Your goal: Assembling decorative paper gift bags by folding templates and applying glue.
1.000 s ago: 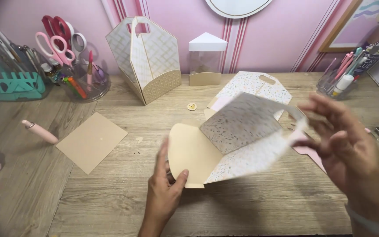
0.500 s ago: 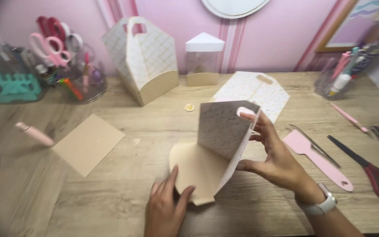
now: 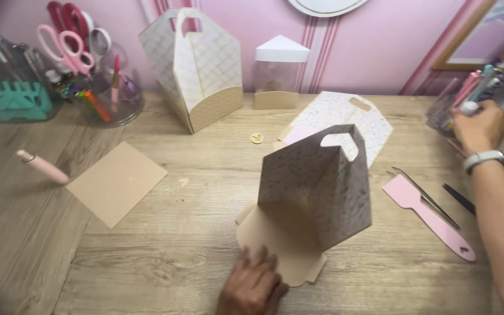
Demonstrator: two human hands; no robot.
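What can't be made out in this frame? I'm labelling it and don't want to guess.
Head view, the only one:
- Right hand: fingers blurred among the pens in the holder, so what it grips, if anything, is unclear.
- Left hand: cut off by the bottom edge; it rests on the paper box flap.
- Box inside: hidden by its own raised panels.
- Scissors blades: hidden inside the jar.
- Round frame: cut off at the top.

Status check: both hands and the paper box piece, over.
Left hand flat on tan base flap of half-folded paper box. Right hand away at pen holder, on a pen. Box panels upright, unheld. Pink spatula tool beside it, apart.
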